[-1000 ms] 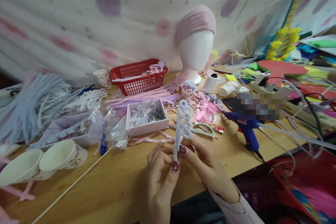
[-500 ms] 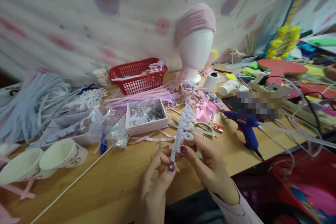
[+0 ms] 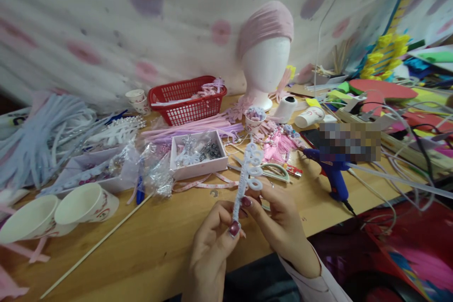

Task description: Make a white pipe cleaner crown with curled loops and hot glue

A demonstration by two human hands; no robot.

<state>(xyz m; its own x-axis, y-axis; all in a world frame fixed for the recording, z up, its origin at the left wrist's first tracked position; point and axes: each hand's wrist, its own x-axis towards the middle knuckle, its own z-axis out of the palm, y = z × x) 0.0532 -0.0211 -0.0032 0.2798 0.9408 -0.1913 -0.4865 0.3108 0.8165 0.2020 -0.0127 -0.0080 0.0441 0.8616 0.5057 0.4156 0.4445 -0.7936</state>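
Note:
Between my hands stands a pale lavender pipe-cleaner piece (image 3: 244,174), a wrapped stem with several small loops along its right side and top. My left hand (image 3: 214,245) is closed, pinching the stem's lower end between thumb and fingers. My right hand (image 3: 278,224) is closed too, its thumb and fingers on the stem a little higher, just under the lowest loop. Behind the piece lie scissors (image 3: 278,172) with pale green handles, partly hidden. A white box (image 3: 200,168) of beads and silvery bits sits beyond my left hand.
A blue glue gun (image 3: 334,174) with its cable lies to the right. Farther back are a red basket (image 3: 187,108) and a white mannequin head (image 3: 265,63) in a pink cap. Paper cups (image 3: 87,205) and a thin wooden stick (image 3: 95,247) are at the left.
Both hands and the pipe-cleaner piece have shifted very slightly right and down in view. The grip looks the same, and the things on the table have stayed put.

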